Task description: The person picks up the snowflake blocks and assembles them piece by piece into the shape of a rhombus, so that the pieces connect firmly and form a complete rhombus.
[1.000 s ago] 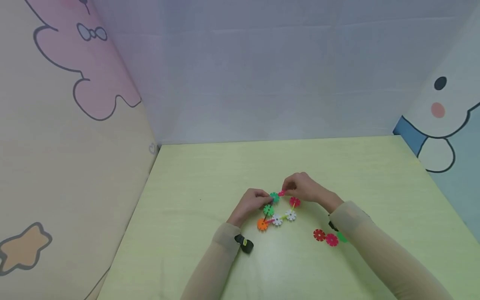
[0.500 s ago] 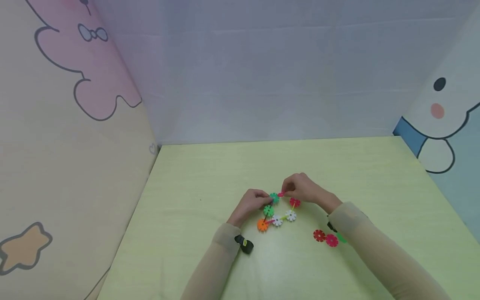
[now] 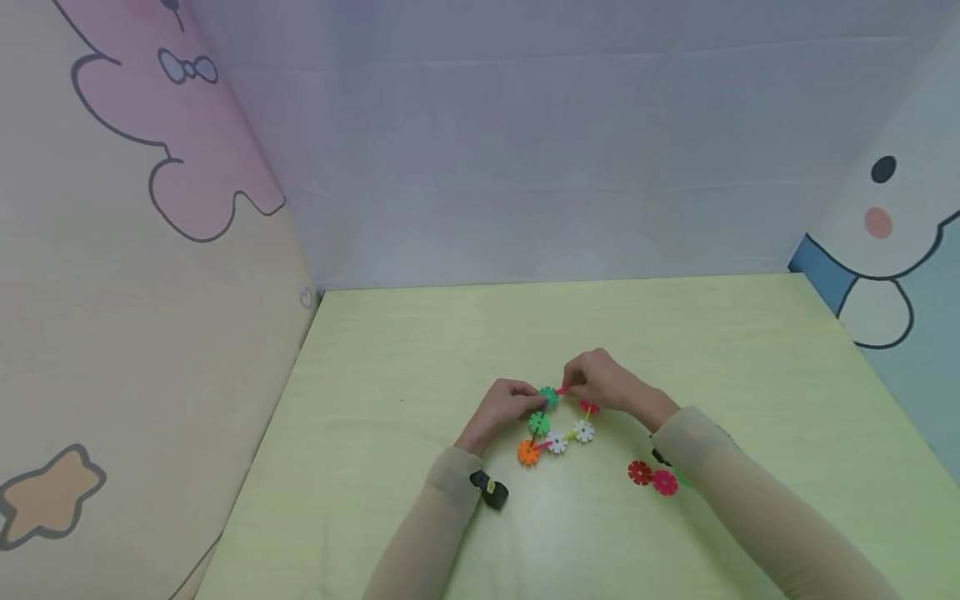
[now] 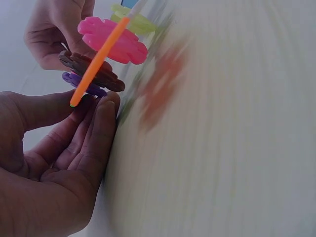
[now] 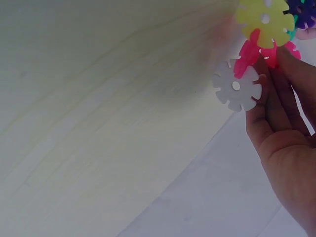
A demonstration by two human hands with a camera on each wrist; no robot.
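The left hand (image 3: 504, 407) pinches a teal-green disc (image 3: 550, 397) between thumb and fingers, while the right hand (image 3: 603, 380) pinches a small pink piece (image 3: 562, 390) just beside it. The teal-green disc belongs to a curved chain of notched plastic discs (image 3: 557, 442) on the tabletop (image 3: 420, 333), between and in front of the hands. Round the curve come a second green disc (image 3: 538, 423), an orange disc (image 3: 528, 452), two white discs (image 3: 583, 431) and a pinkish-red disc (image 3: 590, 407), the last partly hidden below the right hand. Whether the curve joins up there cannot be told. The left wrist view also shows a brown disc (image 4: 111, 80) near the left fingertips; the right wrist view shows a yellow disc (image 5: 266, 24) beside the right hand. Apart from the chain, near the right sleeve (image 3: 697, 442), lie a red disc (image 3: 640, 472), a deep-pink disc (image 3: 665, 482) and a partly covered green piece (image 3: 682, 477).
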